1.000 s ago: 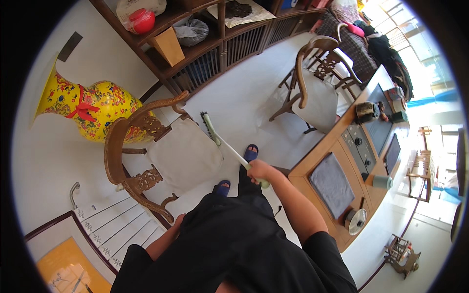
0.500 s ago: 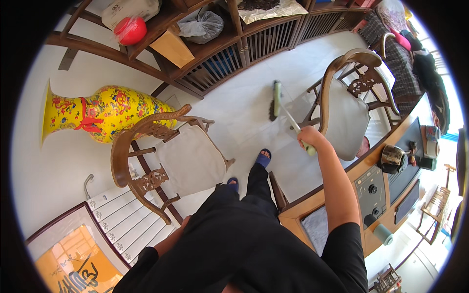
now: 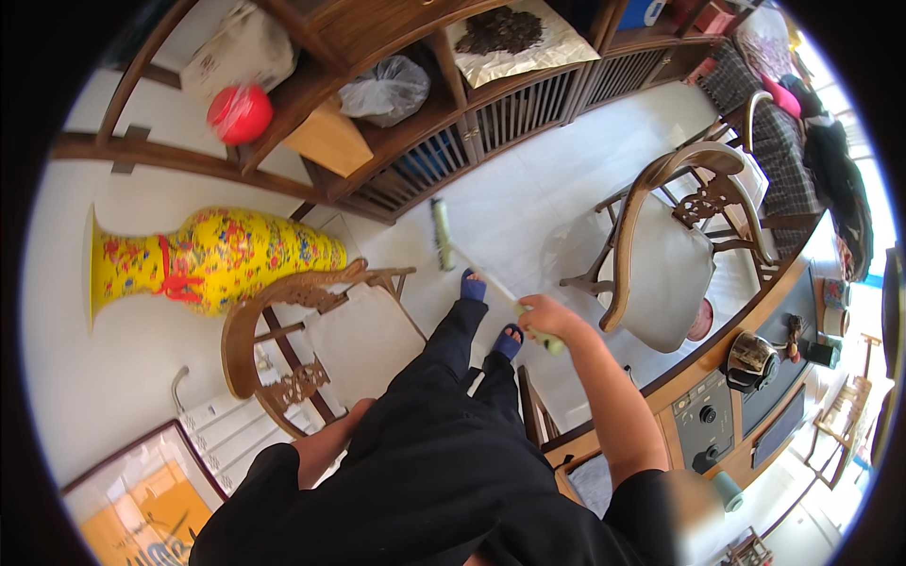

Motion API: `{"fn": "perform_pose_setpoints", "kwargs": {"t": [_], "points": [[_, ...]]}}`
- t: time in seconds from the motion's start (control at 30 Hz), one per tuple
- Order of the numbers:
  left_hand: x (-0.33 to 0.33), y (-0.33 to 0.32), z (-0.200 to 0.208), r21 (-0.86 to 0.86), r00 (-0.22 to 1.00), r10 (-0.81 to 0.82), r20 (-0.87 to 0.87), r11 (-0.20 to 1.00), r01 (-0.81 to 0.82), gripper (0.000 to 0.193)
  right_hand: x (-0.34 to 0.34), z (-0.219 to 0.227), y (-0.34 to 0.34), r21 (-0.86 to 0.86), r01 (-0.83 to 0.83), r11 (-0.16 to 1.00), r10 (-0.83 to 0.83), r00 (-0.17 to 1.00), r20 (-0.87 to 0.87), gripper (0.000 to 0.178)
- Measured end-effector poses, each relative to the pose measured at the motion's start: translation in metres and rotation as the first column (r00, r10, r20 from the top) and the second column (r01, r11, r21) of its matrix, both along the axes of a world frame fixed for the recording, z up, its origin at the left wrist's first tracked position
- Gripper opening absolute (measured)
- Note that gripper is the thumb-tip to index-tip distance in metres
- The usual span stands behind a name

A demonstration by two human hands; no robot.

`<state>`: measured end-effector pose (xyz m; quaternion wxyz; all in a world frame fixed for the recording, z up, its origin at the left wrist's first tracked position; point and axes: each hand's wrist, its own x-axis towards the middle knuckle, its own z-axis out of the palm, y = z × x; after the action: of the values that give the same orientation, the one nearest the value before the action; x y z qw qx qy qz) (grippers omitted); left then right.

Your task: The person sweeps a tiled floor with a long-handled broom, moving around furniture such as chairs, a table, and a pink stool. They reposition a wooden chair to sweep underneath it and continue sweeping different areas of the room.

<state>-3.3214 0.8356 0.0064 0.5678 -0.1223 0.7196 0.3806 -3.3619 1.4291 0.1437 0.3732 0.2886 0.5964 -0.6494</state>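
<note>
My right hand [image 3: 549, 317] is wrapped round the grip of a broom [image 3: 442, 236], which has a pale green head, dark bristles and a thin white handle. The broom's head is on the white tiled floor [image 3: 528, 174], just beyond my blue slipper [image 3: 474, 286]. My left hand [image 3: 355, 415] hangs by my hip, beside a wooden armchair [image 3: 363, 330] with a pale seat; my clothing hides most of its fingers.
At left, a big yellow floral vase [image 3: 245, 253] stands behind the armchair. A second armchair [image 3: 661, 259] is at right, by a wooden tea table [image 3: 675, 387] with a pot [image 3: 752, 361]. Dark slatted cabinets [image 3: 519, 113] line the far side.
The broom has swung left across the floor, and my right hand has moved left and nearer. One foot has stepped forward on the left. The view has shifted slightly.
</note>
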Motion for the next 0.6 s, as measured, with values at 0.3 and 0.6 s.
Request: {"fn": "perform_pose_setpoints", "kwargs": {"t": [0.3, 0.6], "points": [[-0.129, 0.084, -0.017, -0.097, 0.958, -0.265, -0.114, 0.962, 0.255, 0.026, -0.091, -0.059, -0.021, -0.047, -0.209, 0.977, 0.211, 0.977, 0.033, 0.017], [-0.145, 0.099, 0.039, -0.099, 0.976, -0.217, -0.001, 0.971, 0.216, 0.027, -0.175, -0.066, 0.151, -0.084, -0.025, 0.996, 0.040, 0.984, 0.172, 0.011]]}}
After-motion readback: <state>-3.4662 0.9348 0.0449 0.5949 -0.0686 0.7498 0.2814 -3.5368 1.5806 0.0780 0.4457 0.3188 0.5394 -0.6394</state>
